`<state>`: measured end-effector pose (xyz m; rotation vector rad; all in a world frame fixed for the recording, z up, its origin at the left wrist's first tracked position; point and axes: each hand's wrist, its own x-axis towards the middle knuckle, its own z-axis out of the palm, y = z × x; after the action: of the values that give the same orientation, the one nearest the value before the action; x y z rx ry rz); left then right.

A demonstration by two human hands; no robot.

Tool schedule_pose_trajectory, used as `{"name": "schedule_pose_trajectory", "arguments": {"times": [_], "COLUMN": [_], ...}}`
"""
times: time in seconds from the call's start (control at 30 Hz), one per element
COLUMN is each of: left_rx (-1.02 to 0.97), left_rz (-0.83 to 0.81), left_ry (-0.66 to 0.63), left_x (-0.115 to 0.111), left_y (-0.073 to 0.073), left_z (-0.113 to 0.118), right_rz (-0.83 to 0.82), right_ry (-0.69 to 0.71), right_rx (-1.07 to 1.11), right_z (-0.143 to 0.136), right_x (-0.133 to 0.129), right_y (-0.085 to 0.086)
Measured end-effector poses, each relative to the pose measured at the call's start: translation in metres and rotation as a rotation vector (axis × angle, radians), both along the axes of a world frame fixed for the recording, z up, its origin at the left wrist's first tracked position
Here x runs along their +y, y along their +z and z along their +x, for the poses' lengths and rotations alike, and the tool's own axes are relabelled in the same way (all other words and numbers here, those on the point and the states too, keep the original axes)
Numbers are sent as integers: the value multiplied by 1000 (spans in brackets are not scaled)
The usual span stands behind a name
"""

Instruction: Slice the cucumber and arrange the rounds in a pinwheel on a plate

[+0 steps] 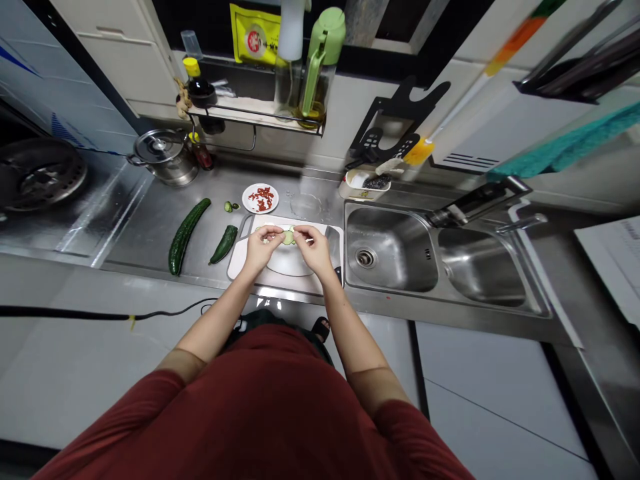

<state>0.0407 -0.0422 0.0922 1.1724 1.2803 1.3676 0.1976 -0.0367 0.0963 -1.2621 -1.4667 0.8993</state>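
Observation:
Above the cutting board [237, 265], my left hand [261, 249] and my right hand [314, 251] face each other, thumbs and fingers pinched. Between the fingertips is a pale green cucumber slice [289, 237], gripped from both sides. More pale green pieces show partly behind the fingers. A whitish oval shape [287, 268], perhaps a plate, lies on the board under my hands. At the board's right side lies a knife [332, 241] with a dark handle. Left of the board are a cut cucumber piece [224, 244] and a long whole cucumber [187, 237].
Behind the board stand a white plate [247, 202] of chopped red pieces and small cucumber ends [229, 207]. A lidded steel pot [173, 167] is at the back left. The double sink [400, 267] lies to the right. A rack [255, 115] above carries bottles.

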Motion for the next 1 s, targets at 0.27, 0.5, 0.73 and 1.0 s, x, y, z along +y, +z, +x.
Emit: {"name": "schedule_pose_trajectory", "arguments": {"times": [0.27,0.5,0.73,1.0], "left_rx": [103,155,209,-320], "left_rz": [33,56,96,-366], "left_ry": [-23,-39,-61,-97], "left_x": [-6,-7,-8,-19], "left_y": [12,12,16,14], "left_z": [2,1,2,6], "right_rz": [-98,-256,-308,-188], "right_ry": [51,60,74,46], "right_rx": [158,284,308,260], "right_z": [-9,-8,-7,-2], "right_x": [-1,-2,-4,-2], "right_y": [5,16,20,24]}}
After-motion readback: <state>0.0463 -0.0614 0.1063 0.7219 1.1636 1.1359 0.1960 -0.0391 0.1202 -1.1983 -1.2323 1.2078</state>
